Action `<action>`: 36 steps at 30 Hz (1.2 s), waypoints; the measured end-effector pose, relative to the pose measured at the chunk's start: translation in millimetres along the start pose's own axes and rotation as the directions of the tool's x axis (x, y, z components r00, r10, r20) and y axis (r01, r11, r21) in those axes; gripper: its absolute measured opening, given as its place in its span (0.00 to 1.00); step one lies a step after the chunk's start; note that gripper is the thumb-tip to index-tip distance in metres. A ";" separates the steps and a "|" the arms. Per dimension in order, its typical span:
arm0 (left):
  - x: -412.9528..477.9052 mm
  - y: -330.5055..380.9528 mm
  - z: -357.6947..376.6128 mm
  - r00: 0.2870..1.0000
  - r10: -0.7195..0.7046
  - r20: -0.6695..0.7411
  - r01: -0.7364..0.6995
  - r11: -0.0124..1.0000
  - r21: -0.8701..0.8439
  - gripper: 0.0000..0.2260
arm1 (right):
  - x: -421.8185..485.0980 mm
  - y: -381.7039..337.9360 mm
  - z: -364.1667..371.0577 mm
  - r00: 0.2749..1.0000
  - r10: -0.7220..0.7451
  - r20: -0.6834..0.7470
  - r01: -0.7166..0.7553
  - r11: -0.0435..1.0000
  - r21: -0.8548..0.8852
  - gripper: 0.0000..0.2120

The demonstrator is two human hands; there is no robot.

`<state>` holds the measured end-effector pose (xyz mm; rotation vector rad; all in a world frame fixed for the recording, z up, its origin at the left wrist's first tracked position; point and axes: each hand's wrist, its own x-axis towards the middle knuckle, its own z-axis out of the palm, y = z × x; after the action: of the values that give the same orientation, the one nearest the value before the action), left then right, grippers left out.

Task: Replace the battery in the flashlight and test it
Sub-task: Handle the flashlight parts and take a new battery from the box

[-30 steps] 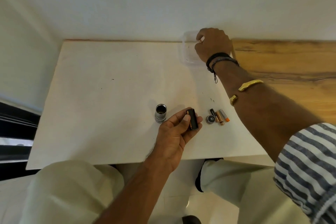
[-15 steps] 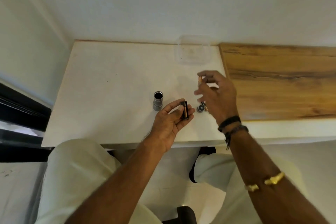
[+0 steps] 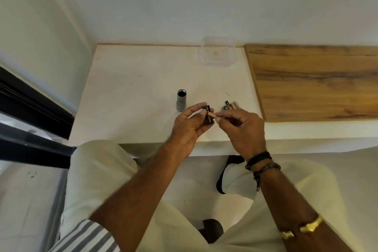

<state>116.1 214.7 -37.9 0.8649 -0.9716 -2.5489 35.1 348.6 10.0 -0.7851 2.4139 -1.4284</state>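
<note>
My left hand (image 3: 189,127) grips a small black battery holder (image 3: 208,116) between thumb and fingers, above the table's front edge. My right hand (image 3: 241,129) pinches a copper-coloured battery (image 3: 215,115), whose tip touches the holder. The grey flashlight body (image 3: 181,100) stands upright on the white table (image 3: 133,98), open end up, just left of my left hand. Behind my right hand lie the black end cap (image 3: 225,107) and a few loose batteries (image 3: 234,104).
A clear plastic container (image 3: 217,52) sits at the table's back edge against the wall. A wooden surface (image 3: 317,82) adjoins the table on the right. A dark window frame (image 3: 30,108) runs along the left. My lap is below the table's front edge.
My right hand came back from the clear container with a battery and brought it to the holder in my left hand. The view tilted down and back.
</note>
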 end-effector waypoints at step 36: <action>-8.5 -7.2 -4.2 0.992 -0.008 -0.125 0.000 0.998 -0.064 0.11 | -0.8 5.4 11.3 0.992 -0.123 -0.008 0.122 0.990 -0.071 0.06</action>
<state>125.0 221.6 -41.6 0.9965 -0.8465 -2.4804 39.0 342.8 -0.4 -0.9592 2.4754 -1.4018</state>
